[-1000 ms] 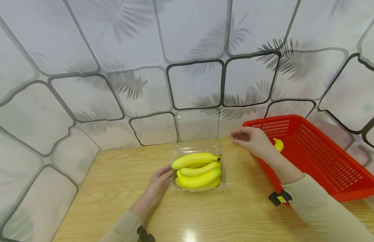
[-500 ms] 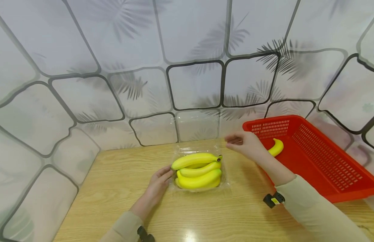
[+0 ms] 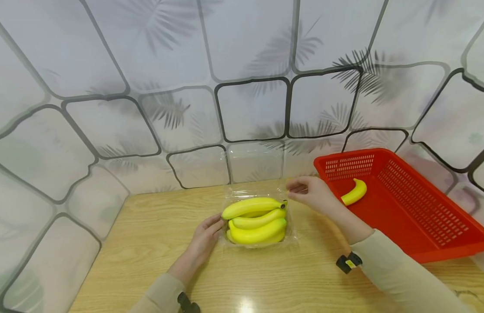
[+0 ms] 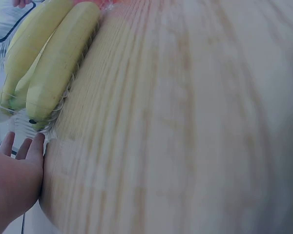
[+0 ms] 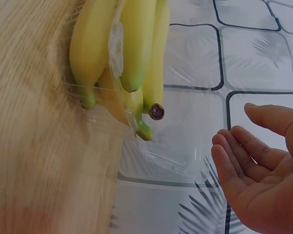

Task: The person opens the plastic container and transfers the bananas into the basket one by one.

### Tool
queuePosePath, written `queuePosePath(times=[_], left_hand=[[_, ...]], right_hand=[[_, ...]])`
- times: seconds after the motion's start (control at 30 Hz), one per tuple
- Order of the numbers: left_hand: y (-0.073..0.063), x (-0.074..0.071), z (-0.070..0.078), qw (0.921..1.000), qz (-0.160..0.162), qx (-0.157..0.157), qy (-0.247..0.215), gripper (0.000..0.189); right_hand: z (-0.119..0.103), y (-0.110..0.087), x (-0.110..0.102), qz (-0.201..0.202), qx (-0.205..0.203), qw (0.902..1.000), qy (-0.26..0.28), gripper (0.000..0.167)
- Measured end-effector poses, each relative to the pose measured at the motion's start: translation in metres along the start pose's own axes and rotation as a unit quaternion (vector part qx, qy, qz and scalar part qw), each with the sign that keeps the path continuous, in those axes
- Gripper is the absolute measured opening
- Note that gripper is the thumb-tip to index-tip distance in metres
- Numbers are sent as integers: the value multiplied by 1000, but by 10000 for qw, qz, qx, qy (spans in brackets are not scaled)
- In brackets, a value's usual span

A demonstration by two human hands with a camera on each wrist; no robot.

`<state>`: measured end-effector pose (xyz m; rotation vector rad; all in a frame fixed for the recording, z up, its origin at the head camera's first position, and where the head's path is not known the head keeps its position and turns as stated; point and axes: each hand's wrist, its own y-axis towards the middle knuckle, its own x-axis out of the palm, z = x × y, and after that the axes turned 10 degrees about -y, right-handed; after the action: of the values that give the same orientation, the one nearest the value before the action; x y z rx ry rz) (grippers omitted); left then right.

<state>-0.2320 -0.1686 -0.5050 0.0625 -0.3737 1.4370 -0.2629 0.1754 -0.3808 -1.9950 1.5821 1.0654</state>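
Observation:
Several yellow bananas point(image 3: 255, 231) fill a clear plastic clamshell box point(image 3: 291, 233) in the head view. Its transparent lid point(image 3: 254, 166) stands raised at the back. At the box's left side lies my left hand point(image 3: 206, 237), fingertips against the clear wall. The left wrist view shows those fingers point(image 4: 35, 147) extended beside the banana ends. My right hand point(image 3: 312, 194) hovers off the box's back right corner, holding nothing. In the right wrist view, its fingers point(image 5: 256, 146) are loosely bent and apart from the thumb, at a distance from the bananas.
A red plastic basket point(image 3: 398, 221) with slotted walls stands at the right, behind my right forearm. One banana point(image 3: 356, 192) lies in it near the left wall. The wooden table point(image 3: 156, 230) meets a patterned wall covering point(image 3: 251, 111) at the back.
My right hand has moved left and slightly down, from beside the basket toward the box. More of the banana in the basket now shows. My left hand and the box have stayed put.

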Motion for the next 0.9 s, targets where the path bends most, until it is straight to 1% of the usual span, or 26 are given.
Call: queuePosePath(times=[0.17,0.47,0.63,0.77,0.9], left_hand=[[0,0,1,10000,7,-20,-15,55],[0,0,1,10000,0,14,-32,55],[1,0,1,10000,42,37,-78,54],[1,0,1,10000,6,31,-44,55],[1,-1,0,10000,31,-7,-50,55]], right_hand=[[3,2,8,-119,-47,9999,90,28],[10,6,25,-74,22,9999,66,26],[10,7,36,-38,127,9999,85,26],[12,5,45,-72,244,9996,135,27],[12,2,51,51,325,9992,222,28]])
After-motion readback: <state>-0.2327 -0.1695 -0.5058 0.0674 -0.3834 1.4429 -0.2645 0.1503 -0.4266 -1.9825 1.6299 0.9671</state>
